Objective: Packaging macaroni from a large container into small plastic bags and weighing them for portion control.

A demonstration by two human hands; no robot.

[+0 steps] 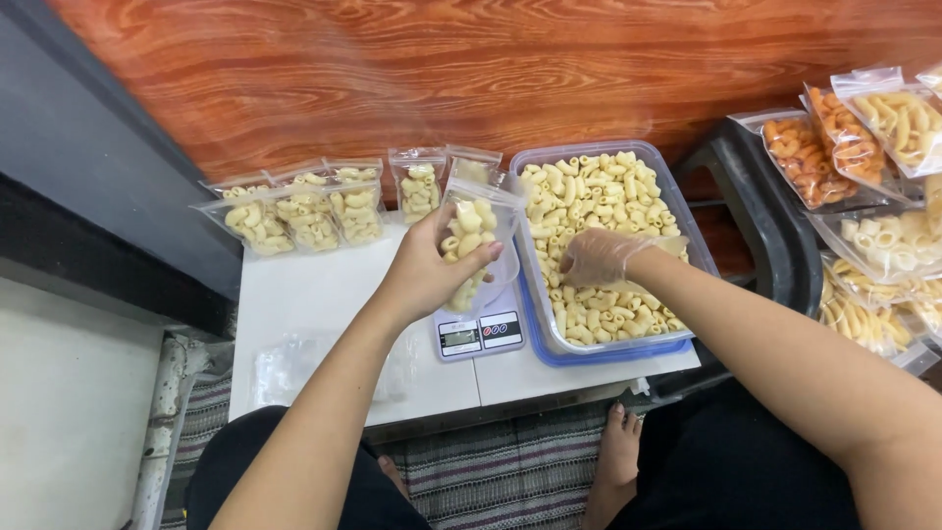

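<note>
**Pouch over the scale, glove in the tub**

My left hand (424, 270) holds a small clear plastic zip pouch (475, 236), part filled with pale, ridged elbow-shaped crackers, its fingers (471, 260) wrapped round the pouch's side. The pouch hangs just above a small grey digital scale (479, 334) on the white worktop (314, 294). My right hand (606, 257), in a thin crinkly see-through glove, sits down among the loose crackers in a clear rectangular plastic tub (687, 221) that rests on a blue lid; whether its fingers are curled on any pieces I cannot tell, since the glove and the heap hide them.

Behind the scale, along the reddish wood-grain wall (491, 69), stands a row of filled clear pouches (304, 211) of the same pale crackers, leaning shoulder to shoulder. A flat stack of empty clear bags (285, 368) lies at the near left of the worktop. Off to the right, well apart from the tub, a black plastic stool (760, 211) carries more bags (863, 147), some with orange curls, some with pale tubes and rings. Below the worktop's edge are my bare foot (618, 451) and a striped woven mat (510, 471)
</note>
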